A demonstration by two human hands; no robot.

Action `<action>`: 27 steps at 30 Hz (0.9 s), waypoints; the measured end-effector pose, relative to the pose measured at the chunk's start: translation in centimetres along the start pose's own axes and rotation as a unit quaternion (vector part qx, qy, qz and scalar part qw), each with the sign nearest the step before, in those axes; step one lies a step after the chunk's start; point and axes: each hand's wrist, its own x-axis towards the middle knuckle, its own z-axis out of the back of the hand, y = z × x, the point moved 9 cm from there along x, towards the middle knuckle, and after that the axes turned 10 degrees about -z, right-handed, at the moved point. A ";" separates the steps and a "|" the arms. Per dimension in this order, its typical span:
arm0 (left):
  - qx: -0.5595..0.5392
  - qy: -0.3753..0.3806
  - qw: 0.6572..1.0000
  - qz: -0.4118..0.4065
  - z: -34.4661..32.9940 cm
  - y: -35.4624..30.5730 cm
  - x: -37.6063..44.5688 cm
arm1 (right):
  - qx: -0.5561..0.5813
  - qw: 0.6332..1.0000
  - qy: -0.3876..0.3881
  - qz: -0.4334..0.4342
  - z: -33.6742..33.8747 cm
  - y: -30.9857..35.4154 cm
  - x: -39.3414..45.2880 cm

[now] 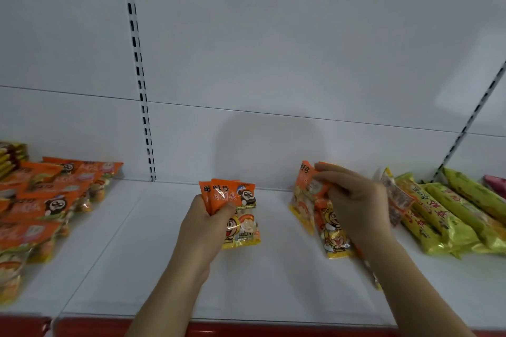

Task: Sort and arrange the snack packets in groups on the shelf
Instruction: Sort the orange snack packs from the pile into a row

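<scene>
L hand (204, 223) grips upright orange packets (232, 210); R hand (353, 200) pinches another (309, 183).

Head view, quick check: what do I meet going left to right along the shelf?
Pile of orange packets → left hand gripping orange packets → right hand on more orange packets → yellow-green long packets.
</scene>
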 end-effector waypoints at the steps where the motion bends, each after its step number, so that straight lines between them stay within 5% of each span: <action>1: 0.000 0.003 1.000 -0.001 -0.1 -0.1 0.0 | 0.086 0.995 0.027 -0.047 0.2 -0.2 -0.3; 5: 0.008 0.078 0.997 -0.009 -2.6 -0.9 -0.9 | 0.289 0.947 0.107 -0.090 -1.3 0.8 -1.2; 9: -0.101 0.153 0.982 0.042 -5.3 -1.5 -2.6 | 0.248 0.957 0.144 -0.051 -2.7 0.8 -2.1; 13: -0.095 0.235 0.967 0.013 -7.2 -2.5 -3.8 | 0.224 0.962 0.144 -0.062 -2.0 -0.4 -2.2; 19: -0.087 0.199 0.976 0.008 -9.5 -1.2 -4.0 | -0.004 0.986 0.055 -0.158 2.7 -4.6 -3.6; 23: -0.080 0.181 0.980 0.005 -10.9 -0.4 -3.9 | -0.240 0.917 0.090 -0.307 6.9 -10.3 -5.9; 27: -0.079 0.159 0.984 -0.007 -12.1 0.0 -4.0 | -0.271 0.875 0.174 -0.362 6.6 -11.8 -7.9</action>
